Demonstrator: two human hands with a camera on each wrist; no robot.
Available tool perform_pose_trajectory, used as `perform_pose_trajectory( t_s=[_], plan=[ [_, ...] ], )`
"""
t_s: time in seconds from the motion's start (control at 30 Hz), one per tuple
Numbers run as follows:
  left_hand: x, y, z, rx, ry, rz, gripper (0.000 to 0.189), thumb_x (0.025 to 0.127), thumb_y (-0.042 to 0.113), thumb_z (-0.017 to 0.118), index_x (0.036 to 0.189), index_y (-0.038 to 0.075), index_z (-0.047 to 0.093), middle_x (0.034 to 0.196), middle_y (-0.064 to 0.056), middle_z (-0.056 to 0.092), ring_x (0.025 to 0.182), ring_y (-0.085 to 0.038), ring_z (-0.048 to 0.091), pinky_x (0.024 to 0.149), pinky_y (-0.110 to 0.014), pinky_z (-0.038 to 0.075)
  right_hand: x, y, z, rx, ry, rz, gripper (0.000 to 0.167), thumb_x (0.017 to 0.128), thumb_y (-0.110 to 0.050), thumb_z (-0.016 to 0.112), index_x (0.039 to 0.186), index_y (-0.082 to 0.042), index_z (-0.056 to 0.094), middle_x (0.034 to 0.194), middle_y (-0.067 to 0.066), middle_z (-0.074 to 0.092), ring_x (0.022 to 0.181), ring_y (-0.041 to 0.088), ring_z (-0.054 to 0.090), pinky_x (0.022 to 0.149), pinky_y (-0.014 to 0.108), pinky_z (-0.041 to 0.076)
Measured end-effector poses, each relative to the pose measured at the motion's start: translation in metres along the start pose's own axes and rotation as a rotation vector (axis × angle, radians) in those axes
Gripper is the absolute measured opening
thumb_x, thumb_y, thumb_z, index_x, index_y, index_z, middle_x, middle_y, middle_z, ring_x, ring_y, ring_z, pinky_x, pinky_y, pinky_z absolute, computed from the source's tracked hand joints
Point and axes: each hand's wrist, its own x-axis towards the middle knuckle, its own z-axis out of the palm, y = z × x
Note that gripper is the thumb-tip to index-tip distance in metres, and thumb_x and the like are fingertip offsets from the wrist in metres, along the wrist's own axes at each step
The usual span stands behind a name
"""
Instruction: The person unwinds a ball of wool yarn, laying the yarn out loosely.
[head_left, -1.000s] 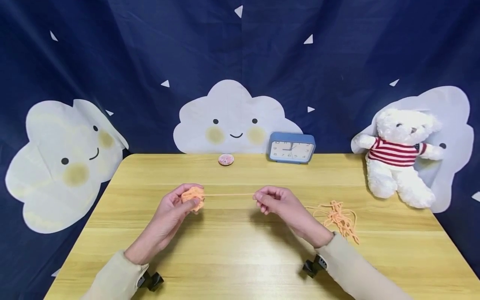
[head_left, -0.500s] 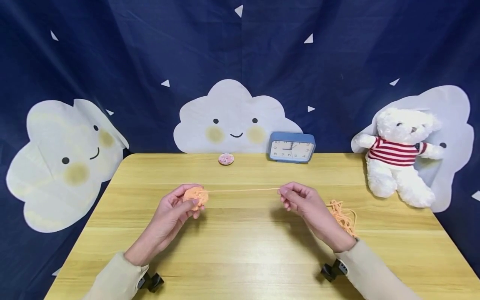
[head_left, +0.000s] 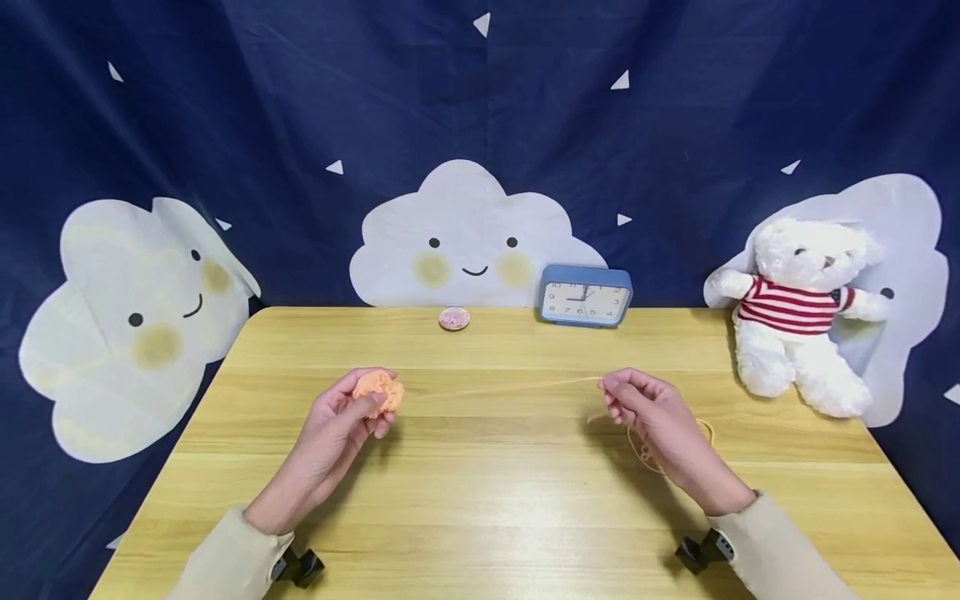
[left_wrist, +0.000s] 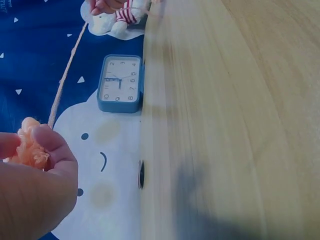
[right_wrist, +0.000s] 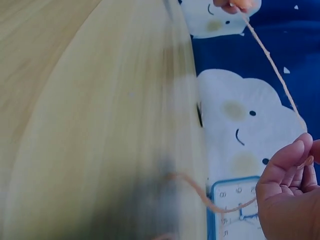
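My left hand (head_left: 333,433) pinches a small round bundle of peach yarn (head_left: 380,384) between thumb and fingers. From the bundle a single yarn strand (right_wrist: 270,57) runs across to my right hand (head_left: 667,425), which pinches it between thumb and fingertips. In the left wrist view the bundle (left_wrist: 31,150) looks crinkled, with the strand rising straight from it. Both hands are held above the wooden table (head_left: 480,500). Loose peach yarn (head_left: 641,454) lies on the table under the right hand, which hides most of it. In the right wrist view a slack yarn tail (right_wrist: 200,192) droops beside that hand.
At the back edge stand a blue clock (head_left: 585,296) and a small pink round object (head_left: 454,318). A white teddy bear (head_left: 787,312) in a striped shirt sits at the back right. A dark blue curtain (head_left: 300,83) with clouds hangs behind.
My right hand has moved to the right with the strand, so the length between the hands has grown. My left hand and the bundle have shifted only slightly. The right hand now covers more loose yarn.
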Motion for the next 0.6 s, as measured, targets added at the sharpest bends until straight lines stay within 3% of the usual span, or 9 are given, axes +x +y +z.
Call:
perform_pose_trajectory(
  t_s=[0.2,0.33,0.6],
  plan=[
    [0.001,0.000,0.000,0.012,0.069,-0.011,0.019,0.111,0.004,0.061,0.129,0.003,0.066,0.100,-0.003,0.067,0.075,-0.013,0.065,0.061,-0.019,0.051,-0.006,0.002,-0.019,0.011,0.011,0.005,0.014,0.113,-0.008,0.061,0.106,-0.003,0.073,0.094,0.002,0.071,0.079,0.010,0.064,0.069,0.020,0.057],
    [0.001,0.001,0.001,0.003,0.082,-0.009,0.018,0.111,0.004,0.061,0.129,0.003,0.066,0.100,-0.003,0.067,0.075,-0.013,0.064,0.062,-0.019,0.052,-0.011,0.003,-0.030,0.019,0.024,-0.001,0.017,0.113,-0.007,0.059,0.106,-0.003,0.074,0.093,0.002,0.070,0.077,0.009,0.063,0.066,0.019,0.055],
    [0.001,0.002,0.004,-0.064,0.139,-0.005,0.019,0.109,-0.002,0.061,0.127,0.002,0.066,0.111,-0.007,0.068,0.086,-0.014,0.068,0.073,-0.022,0.059,-0.019,0.004,-0.053,0.094,0.041,-0.016,0.021,0.113,-0.002,0.055,0.106,-0.003,0.075,0.093,0.003,0.071,0.076,0.009,0.065,0.066,0.018,0.058]
  ],
)
